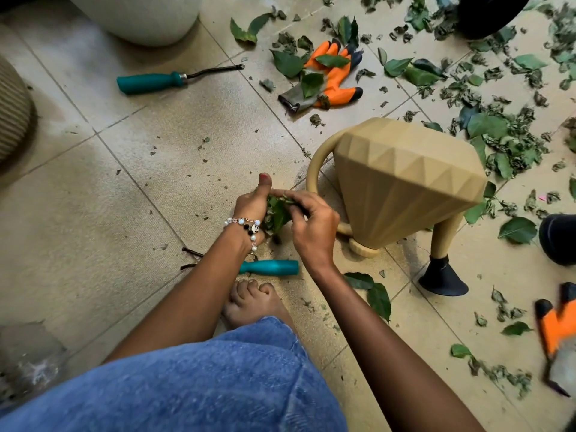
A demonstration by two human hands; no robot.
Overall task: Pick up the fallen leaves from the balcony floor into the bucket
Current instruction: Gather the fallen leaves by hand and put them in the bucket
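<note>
A: Two bare hands meet low over the beige tiled floor [162, 169]. We log the left hand [254, 207], beaded bracelet [249, 227] at the wrist, cupped round a clump of green fallen leaves [277, 215], thumb up

B: And the right hand [311, 226]? We note its fingers curled onto the same clump from the other side, fingertips pinching the top of the leaves

A: Agreed. Just right of the hands, a tan faceted plastic watering can [402, 182] with a black rose on its spout. Whether this serves as the bucket, we cannot tell

B: More loose leaves [498, 132] lie thick beyond the can, well apart from the hands. An orange and grey gardening glove [327, 79] lies among leaves further up

A: One teal-handled hand tool [149, 82] rests upper left; a second teal handle [271, 267] sits under the wrists, near a bare foot [252, 302]. Blue denim [199, 385] fills the lower edge
</note>
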